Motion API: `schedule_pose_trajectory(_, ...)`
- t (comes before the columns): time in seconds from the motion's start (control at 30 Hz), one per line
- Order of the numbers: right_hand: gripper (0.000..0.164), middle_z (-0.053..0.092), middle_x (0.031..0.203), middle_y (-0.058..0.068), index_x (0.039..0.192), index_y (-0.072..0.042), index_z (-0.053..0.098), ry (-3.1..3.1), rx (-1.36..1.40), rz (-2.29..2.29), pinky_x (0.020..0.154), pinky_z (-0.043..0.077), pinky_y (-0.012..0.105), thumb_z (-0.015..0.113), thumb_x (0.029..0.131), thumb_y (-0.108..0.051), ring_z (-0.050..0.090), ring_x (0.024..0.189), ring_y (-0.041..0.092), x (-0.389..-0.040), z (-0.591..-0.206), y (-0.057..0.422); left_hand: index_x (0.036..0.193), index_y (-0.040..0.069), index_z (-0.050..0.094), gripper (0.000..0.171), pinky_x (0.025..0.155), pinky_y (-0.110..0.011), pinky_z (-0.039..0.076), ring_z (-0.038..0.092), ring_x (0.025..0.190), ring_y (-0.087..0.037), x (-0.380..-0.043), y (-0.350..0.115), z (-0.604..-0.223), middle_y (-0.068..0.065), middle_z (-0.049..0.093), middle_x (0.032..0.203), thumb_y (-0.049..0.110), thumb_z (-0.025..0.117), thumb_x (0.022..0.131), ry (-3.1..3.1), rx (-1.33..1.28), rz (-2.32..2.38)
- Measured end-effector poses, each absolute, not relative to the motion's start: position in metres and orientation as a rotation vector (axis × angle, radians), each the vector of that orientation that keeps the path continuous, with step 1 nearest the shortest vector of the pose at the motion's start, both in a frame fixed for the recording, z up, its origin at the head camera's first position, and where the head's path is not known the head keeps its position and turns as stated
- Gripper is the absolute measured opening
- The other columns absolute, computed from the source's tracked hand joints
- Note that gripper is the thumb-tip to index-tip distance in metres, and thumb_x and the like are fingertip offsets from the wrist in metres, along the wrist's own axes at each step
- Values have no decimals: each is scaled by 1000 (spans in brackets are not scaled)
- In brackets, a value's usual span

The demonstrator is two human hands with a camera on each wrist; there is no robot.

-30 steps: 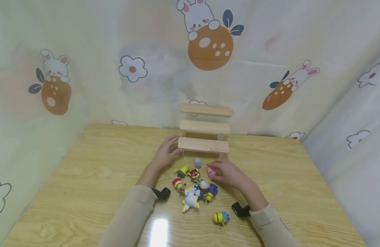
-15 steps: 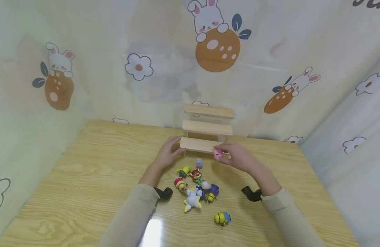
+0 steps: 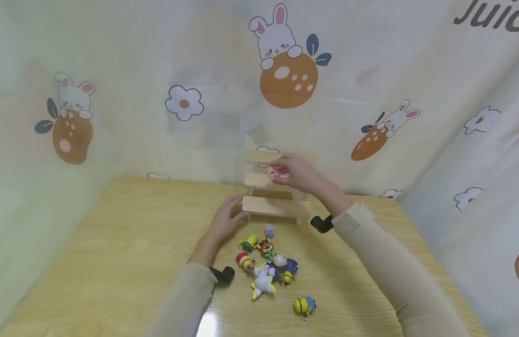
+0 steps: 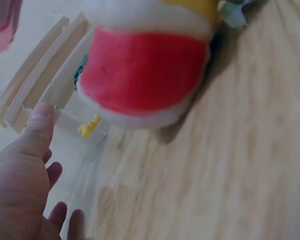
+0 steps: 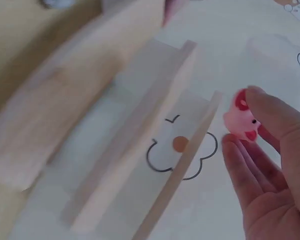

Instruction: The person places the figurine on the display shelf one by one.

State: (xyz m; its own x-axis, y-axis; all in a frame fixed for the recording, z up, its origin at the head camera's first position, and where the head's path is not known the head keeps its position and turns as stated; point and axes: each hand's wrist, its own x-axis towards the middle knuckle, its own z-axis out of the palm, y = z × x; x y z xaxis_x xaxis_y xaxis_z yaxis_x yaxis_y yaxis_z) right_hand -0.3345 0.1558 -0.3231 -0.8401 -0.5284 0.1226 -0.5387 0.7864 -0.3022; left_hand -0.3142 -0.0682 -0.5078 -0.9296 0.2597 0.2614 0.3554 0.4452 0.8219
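From the head view, near the far edge of the wooden surface (image 3: 128, 252), the right hand (image 3: 299, 174) pinches a pink pig figurine (image 3: 274, 173) before the upper boards of a tiered stand (image 3: 267, 206); the left hand (image 3: 225, 219), fingers loosely extended and grasping nothing, is at its lowest board's left end. In the left wrist view, a red-banded toy (image 4: 145, 72) looms close. In the right wrist view, the pig shows apart from the boards, gripped by fingertips: a slack pinch or a knuckle catching a board could drop it.
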Motion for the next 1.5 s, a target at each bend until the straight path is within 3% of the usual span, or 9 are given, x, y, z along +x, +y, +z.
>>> schedule_pose_trajectory(0.23, 47, 61, 117, 18, 130, -2, 57, -2902, 827, 549, 94, 52, 39, 69, 88, -20, 61, 107, 30, -374, -317, 123, 143, 13, 43, 63, 116, -50, 26, 36, 138, -30, -308, -72, -510, -9, 41, 147, 37, 64, 88, -2583, -560, -1512)
schedule_pose_trajectory(0.4, 35, 67, 110, 15, 120, -2, 63, -2870, 830, 583, 91, 52, 39, 66, 87, -16, 61, 102, 27, -391, -318, 115, 143, 13, 43, 64, 116, -50, 26, 36, 138, -30, -307, -71, -509, -8, 42, 147, 37, 65, 88, -2597, -541, -1502)
schedule_pose_trajectory(0.93, 14, 65, 91, 11, 94, -5, 64, -2909, 804, 481, 78, 50, 37, 65, 86, -17, 56, 83, 24, -407, -322, 105, 142, 9, 43, 65, 116, -45, 28, 38, 137, -29, -309, -70, -506, -7, 44, 145, 35, 65, 88, -2604, -551, -1495)
schedule_pose_trajectory(1.17, 28, 68, 103, 14, 110, -3, 67, -2922, 788, 431, 88, 52, 38, 66, 87, -19, 61, 93, 26, -410, -322, 99, 142, 8, 43, 64, 116, -45, 28, 39, 136, -28, -312, -72, -509, -8, 45, 145, 35, 66, 88, -2591, -546, -1507)
schedule_pose_trajectory(1.37, 28, 66, 103, 15, 110, -1, 66, -2899, 811, 439, 86, 51, 39, 66, 87, -18, 59, 91, 27, -410, -326, 98, 142, 7, 43, 65, 116, -46, 29, 39, 136, -30, -312, -72, -509, -9, 44, 145, 36, 65, 88, -2596, -554, -1497)
schedule_pose_trajectory(1.5, 37, 64, 113, 16, 118, -1, 63, -2890, 808, 496, 90, 52, 40, 67, 87, -19, 63, 99, 29, -412, -328, 102, 143, 8, 43, 66, 116, -46, 29, 39, 136, -29, -313, -72, -509, -9, 44, 145, 37, 65, 87, -2604, -549, -1495)
